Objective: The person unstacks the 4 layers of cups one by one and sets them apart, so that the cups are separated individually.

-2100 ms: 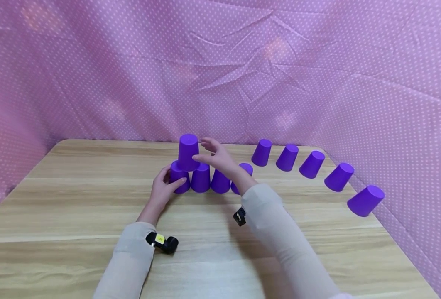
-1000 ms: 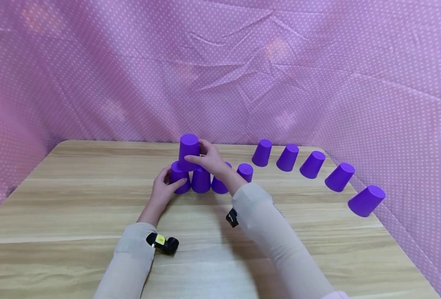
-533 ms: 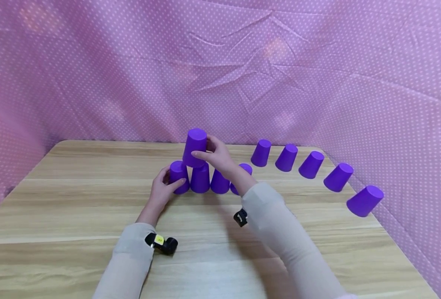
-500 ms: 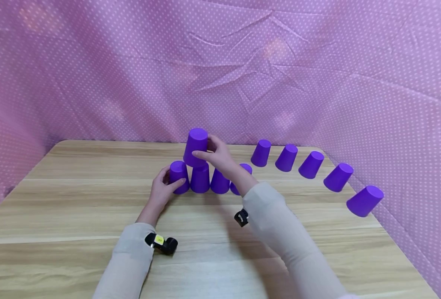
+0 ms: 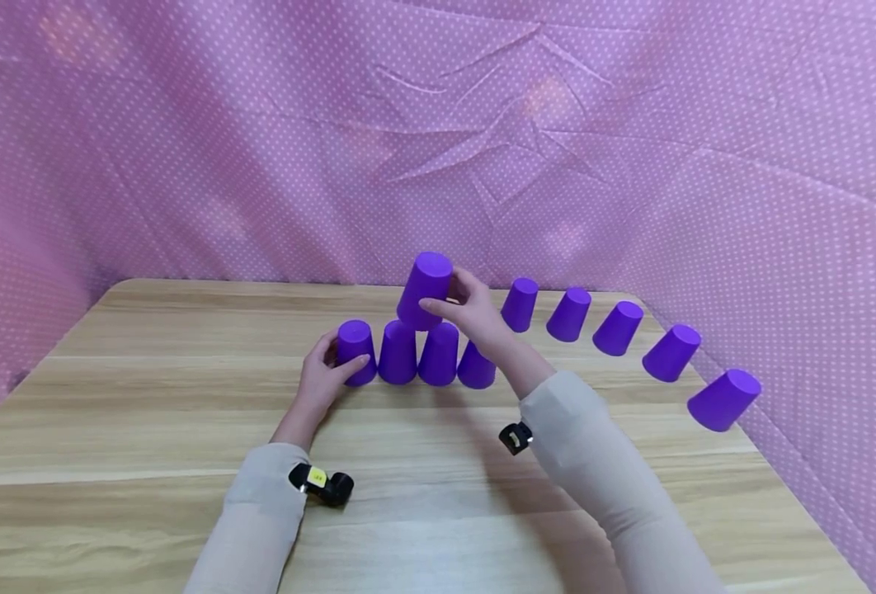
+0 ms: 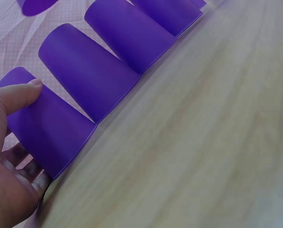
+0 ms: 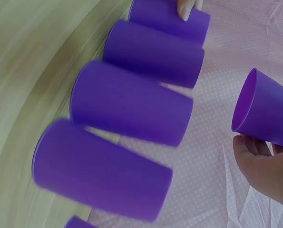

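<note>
My left hand (image 5: 325,375) grips the leftmost purple cup (image 5: 355,351) of a row of upside-down cups; in the left wrist view the thumb lies across this cup (image 6: 51,128) and the fingers curl behind it. Several more purple cups stand side by side to its right, including a second cup (image 5: 397,355), a third cup (image 5: 438,356) and one partly covered by my right arm (image 5: 477,369). My right hand (image 5: 471,309) holds another upside-down cup (image 5: 425,289), slightly tilted, above the row. In the right wrist view this raised cup (image 7: 267,109) is apart from the row.
Several upside-down purple cups stand in a separate line at the right, from one near the back (image 5: 520,305) to one by the right edge (image 5: 724,400). The wooden table (image 5: 148,396) meets a pink dotted cloth (image 5: 438,165) behind it and at the sides.
My right hand took hold of the cup that stood on top of the row's left end, lifted it and carried it rightward. The left hand has stayed on the leftmost cup.
</note>
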Tool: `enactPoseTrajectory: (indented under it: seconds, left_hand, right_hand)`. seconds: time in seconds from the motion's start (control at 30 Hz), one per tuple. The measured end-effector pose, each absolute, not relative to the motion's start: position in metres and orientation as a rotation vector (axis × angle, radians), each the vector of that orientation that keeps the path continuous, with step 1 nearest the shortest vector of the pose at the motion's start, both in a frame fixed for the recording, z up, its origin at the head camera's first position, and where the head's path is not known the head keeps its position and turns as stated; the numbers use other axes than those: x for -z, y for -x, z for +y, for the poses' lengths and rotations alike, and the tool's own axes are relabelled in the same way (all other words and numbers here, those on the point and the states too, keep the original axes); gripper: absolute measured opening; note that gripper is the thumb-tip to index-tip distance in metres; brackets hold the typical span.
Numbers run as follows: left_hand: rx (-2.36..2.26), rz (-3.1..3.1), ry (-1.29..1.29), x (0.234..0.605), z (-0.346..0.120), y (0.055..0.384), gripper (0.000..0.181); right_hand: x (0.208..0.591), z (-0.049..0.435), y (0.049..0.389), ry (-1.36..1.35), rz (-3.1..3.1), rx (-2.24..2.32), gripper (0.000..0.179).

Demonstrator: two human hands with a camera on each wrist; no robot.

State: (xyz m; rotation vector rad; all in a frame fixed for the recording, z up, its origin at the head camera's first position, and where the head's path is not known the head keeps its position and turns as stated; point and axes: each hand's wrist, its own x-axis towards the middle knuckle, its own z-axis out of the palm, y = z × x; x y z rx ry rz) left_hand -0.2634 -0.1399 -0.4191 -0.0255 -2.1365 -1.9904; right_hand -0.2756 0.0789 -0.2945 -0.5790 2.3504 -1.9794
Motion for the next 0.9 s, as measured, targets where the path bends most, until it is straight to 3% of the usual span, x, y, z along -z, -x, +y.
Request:
enactPoseTrajectory:
  seconds: [0.9]
  left_hand:
    - [1.961, -2.146, -0.01, 0.418, -0.132, 0.253, 0.064]
  right_hand:
    - [0.306, 0.198, 0.264, 0.368, 2.541, 2.082, 0.055]
